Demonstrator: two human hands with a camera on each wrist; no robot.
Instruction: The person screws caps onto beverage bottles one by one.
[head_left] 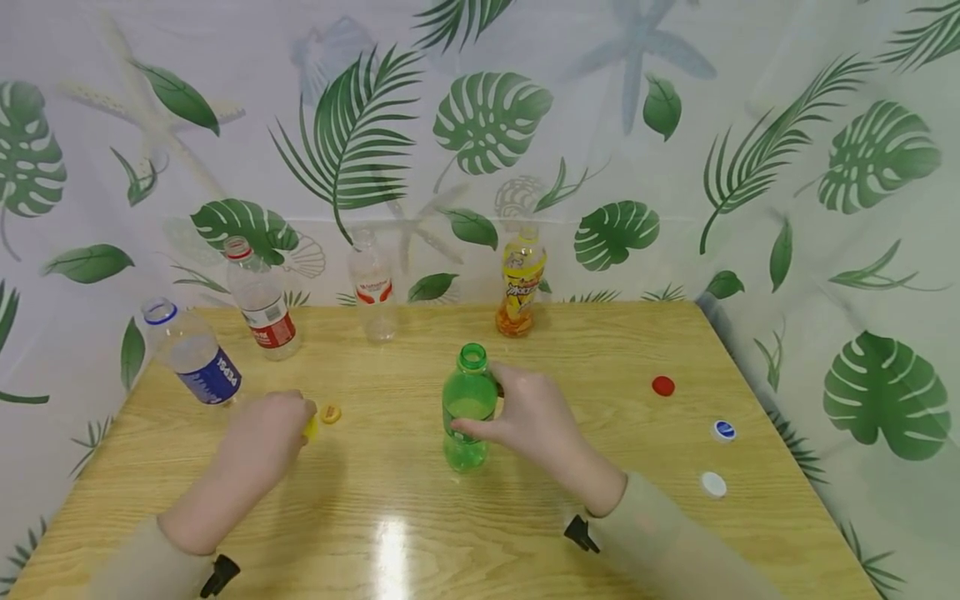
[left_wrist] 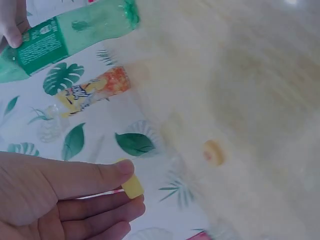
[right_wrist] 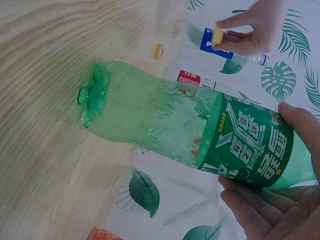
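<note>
My left hand (head_left: pixel 266 437) pinches a small yellow bottle cap (left_wrist: pixel 132 186) between thumb and fingers, at the left of the table. Right beside that hand, an orange-yellow cap (head_left: pixel 330 413) lies on the wood. Near the table's middle, my right hand (head_left: pixel 536 417) grips a green plastic bottle (head_left: pixel 465 387) round its label, thumb on the near side. The bottle is upright and its mouth is uncapped. In the right wrist view, its green label (right_wrist: pixel 247 142) and droplets inside show clearly, with its base close to the tabletop.
Along the back stand uncapped bottles: a Pepsi bottle (head_left: pixel 210 377), a red-labelled one (head_left: pixel 272 325), a clear one (head_left: pixel 375 304) and a yellow-labelled one (head_left: pixel 517 292). At right lie a red cap (head_left: pixel 663 386), a blue cap (head_left: pixel 723 430) and a white cap (head_left: pixel 713 484). Leaf-printed cloth hangs behind.
</note>
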